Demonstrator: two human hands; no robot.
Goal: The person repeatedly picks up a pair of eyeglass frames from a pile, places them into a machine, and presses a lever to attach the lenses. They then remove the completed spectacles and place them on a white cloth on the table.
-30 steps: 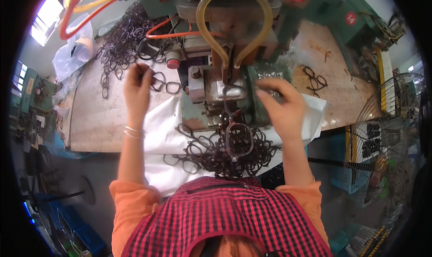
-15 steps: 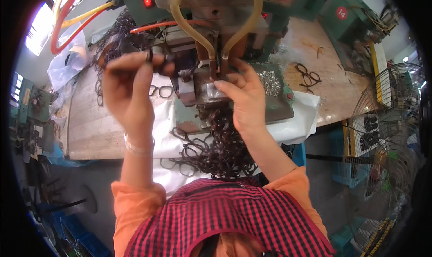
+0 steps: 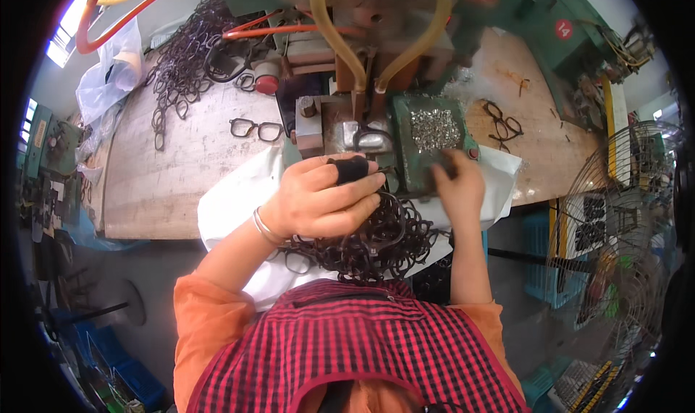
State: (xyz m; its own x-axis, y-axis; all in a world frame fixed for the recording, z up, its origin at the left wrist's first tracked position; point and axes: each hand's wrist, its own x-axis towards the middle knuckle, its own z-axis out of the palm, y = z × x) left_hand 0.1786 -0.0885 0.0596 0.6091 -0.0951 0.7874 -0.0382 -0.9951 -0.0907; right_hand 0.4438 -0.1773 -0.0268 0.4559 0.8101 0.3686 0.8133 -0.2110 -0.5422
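Observation:
My left hand (image 3: 318, 199) is closed on a dark eyeglass frame (image 3: 374, 138) in front of the machine's metal fixture (image 3: 350, 133). One rim of that frame shows against the fixture, and my fingers hide the rest. A black sleeve (image 3: 350, 170) covers one fingertip. My right hand (image 3: 462, 187), somewhat blurred, is at the near edge of a green tray (image 3: 407, 168) with small shiny metal parts (image 3: 434, 131). Its thumb and forefinger are apart, with nothing visible between them. Below my left hand lies a heap of dark eyeglass frames (image 3: 376, 246).
Two yellowish hoses (image 3: 329, 29) come down to the machine head. More frames (image 3: 184, 58) are piled at the back left, near a red button (image 3: 266, 85). Single frames lie on the table left (image 3: 255, 130) and right (image 3: 502, 123). A wire-caged fan (image 3: 615, 246) stands at right.
My left hand has come down and right from the upper left to the fixture's front. My right hand has left the fixture for the tray of metal parts. The view has shifted slightly.

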